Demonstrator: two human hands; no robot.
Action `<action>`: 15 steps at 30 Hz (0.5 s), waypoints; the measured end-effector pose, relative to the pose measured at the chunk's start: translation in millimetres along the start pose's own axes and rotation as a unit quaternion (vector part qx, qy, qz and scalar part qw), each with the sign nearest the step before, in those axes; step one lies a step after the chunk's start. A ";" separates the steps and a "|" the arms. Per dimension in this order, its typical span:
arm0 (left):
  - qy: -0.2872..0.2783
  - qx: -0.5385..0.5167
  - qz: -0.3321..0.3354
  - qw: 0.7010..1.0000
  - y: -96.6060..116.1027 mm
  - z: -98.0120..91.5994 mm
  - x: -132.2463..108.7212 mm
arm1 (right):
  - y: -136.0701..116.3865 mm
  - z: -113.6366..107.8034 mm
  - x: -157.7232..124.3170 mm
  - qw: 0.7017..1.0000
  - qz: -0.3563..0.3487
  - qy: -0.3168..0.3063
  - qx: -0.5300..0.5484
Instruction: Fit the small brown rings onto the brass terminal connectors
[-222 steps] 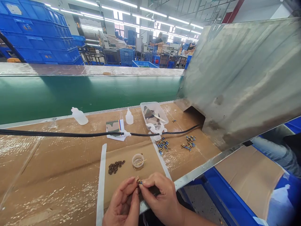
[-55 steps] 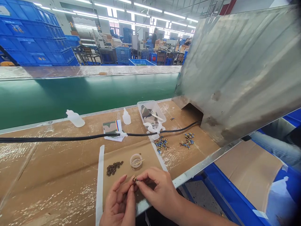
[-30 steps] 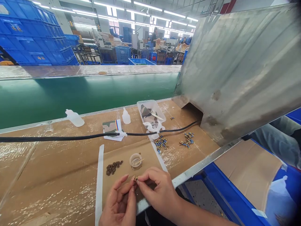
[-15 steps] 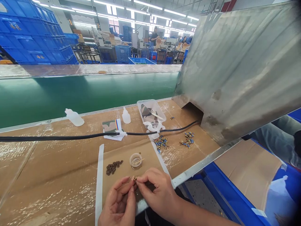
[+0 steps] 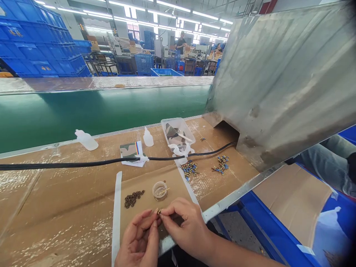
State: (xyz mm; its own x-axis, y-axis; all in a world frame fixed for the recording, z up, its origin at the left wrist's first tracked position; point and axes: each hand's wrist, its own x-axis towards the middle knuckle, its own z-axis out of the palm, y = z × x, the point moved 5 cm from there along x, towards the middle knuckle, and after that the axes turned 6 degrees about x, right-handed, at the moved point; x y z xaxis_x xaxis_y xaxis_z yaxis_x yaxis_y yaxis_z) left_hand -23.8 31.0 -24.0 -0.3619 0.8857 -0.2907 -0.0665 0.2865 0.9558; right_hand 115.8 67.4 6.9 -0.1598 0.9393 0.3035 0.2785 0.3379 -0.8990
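Close to the table's front edge, my left hand (image 5: 140, 237) and my right hand (image 5: 183, 222) meet fingertip to fingertip. Both pinch a small brass-coloured part (image 5: 159, 212), mostly hidden by the fingers, so its exact kind does not show. Just beyond them stands a small clear cup (image 5: 160, 190) with a thin stick in it. To its left lies a pile of small dark brown rings (image 5: 134, 198). Brass-and-blue small parts form one heap (image 5: 189, 169) to the right of the brown paper sheet (image 5: 144, 181), and a second heap (image 5: 221, 165) lies farther right.
A black cable (image 5: 69, 164) crosses the table. Behind it are two white squeeze bottles (image 5: 86, 140), (image 5: 148, 138) and a clear plastic tub (image 5: 191, 138) holding camouflage cloth. A large metal chute (image 5: 272, 81) rises on the right; a green belt (image 5: 125, 105) runs behind. Someone's leg (image 5: 328, 159) shows at right.
The view has shifted very slightly. Both hands keep the small brass-coloured part pinched in nearly the same place, with only slight finger movement.
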 end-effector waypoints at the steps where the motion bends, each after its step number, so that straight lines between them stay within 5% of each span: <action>1: -0.001 0.003 0.004 1.000 -0.3 -0.2 0.0 | 0.3 0.1 -0.2 1.000 0.001 0.000 0.004; 15: -0.020 0.000 0.023 1.000 0.7 0.5 2.0 | 1.6 -0.4 1.2 1.000 0.021 0.009 0.021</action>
State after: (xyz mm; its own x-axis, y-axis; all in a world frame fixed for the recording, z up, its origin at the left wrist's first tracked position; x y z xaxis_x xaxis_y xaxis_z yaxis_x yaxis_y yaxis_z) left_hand -24.1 33.1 -23.9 -0.3274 0.9120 -0.2472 -0.0499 0.2446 0.9683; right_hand 116.4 69.2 5.9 -0.1319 0.9534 0.2714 0.2443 0.2966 -0.9232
